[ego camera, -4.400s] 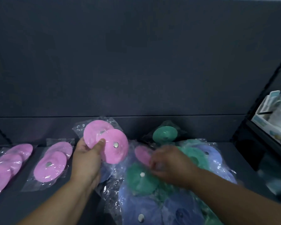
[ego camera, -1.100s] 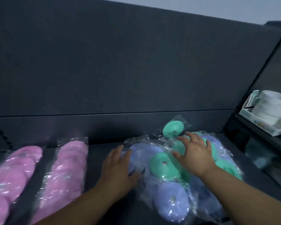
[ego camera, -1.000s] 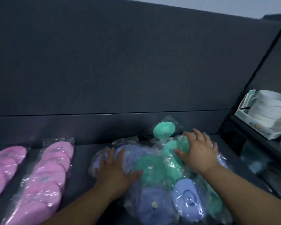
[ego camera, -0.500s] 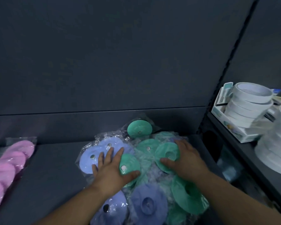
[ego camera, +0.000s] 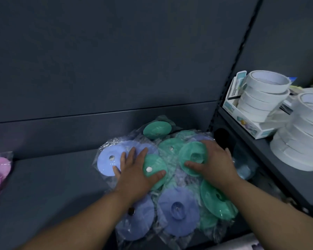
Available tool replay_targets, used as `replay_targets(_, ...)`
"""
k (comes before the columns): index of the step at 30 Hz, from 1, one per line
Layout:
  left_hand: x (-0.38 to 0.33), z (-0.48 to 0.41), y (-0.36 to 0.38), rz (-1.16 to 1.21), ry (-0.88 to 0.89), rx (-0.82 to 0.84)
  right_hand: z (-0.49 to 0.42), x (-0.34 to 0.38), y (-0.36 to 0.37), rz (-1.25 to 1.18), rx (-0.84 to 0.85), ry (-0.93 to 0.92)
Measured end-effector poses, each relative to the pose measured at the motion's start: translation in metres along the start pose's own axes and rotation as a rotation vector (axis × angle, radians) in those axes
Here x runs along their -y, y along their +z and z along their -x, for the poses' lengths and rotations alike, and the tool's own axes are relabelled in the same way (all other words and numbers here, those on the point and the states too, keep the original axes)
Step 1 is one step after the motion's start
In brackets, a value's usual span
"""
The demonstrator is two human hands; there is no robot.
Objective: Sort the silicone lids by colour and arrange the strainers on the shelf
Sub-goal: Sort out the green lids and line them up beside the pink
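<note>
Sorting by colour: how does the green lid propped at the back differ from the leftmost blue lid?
The green lid leans tilted at the back; the blue lid lies flat. The left hand rests on the blue lid; the green lid is untouched. Both are round, bagged.

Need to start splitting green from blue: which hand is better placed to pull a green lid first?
Right. The right hand rests on a green lid, thumb at its near edge; the left hand lies flat across blue lids and a second green lid.
</note>
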State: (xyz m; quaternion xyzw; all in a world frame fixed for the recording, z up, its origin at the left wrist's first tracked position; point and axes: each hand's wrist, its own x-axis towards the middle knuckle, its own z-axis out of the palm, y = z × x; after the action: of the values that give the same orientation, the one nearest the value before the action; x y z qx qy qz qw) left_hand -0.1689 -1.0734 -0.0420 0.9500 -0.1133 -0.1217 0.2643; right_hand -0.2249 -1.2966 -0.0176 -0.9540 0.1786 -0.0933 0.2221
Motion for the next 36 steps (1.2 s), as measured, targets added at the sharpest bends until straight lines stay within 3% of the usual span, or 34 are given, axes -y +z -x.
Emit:
replay_targets(3,0.002,0.002,-0.007,0.013,-0.002,-0.040,0.001,0.011,-0.006,-0.077,-0.051,0.013)
replay_targets(6,0.003,0.006,-0.017,0.063,0.065,-0.187,0.000,0.025,-0.016,-0.373,-0.100,-0.017)
replay_targets(8,-0.003,0.012,-0.028,0.235,0.180,-0.323,0.000,0.037,-0.020,-0.522,-0.161,-0.084)
replay_targets(10,-0.015,0.019,-0.042,0.511,0.150,-0.348,0.004,0.054,-0.023,-0.555,-0.292,-0.250)
replay_targets(11,-0.023,0.022,-0.051,0.722,0.061,-0.247,0.007,0.064,-0.022,-0.552,-0.346,-0.353)
replay_targets(13,-0.032,0.022,-0.066,1.180,-0.136,0.113,0.014,0.084,-0.014,-0.513,-0.346,-0.536)
replay_targets(15,-0.026,0.021,-0.078,1.362,-0.191,0.320,0.022,0.100,-0.002,-0.481,-0.212,-0.676)
replay_targets(17,-0.012,0.020,-0.085,1.375,-0.188,0.279,0.027,0.106,0.005,-0.450,-0.004,-0.718)
replay_targets(19,0.005,0.020,-0.089,1.358,-0.223,0.140,0.030,0.106,0.009,-0.375,0.178,-0.620)
replay_targets(23,0.040,0.026,-0.086,1.118,-0.293,-0.044,0.032,0.095,0.025,-0.069,0.271,-0.277)
replay_targets(25,0.054,0.030,-0.085,0.952,-0.275,-0.075,0.032,0.097,0.033,0.109,0.329,-0.229)
replay_targets(31,0.066,0.044,-0.096,0.731,-0.220,0.096,0.026,0.107,0.033,0.144,0.293,-0.149)
replay_targets(36,0.073,0.053,-0.102,0.950,-0.272,0.154,0.026,0.104,0.038,0.185,0.258,-0.059)
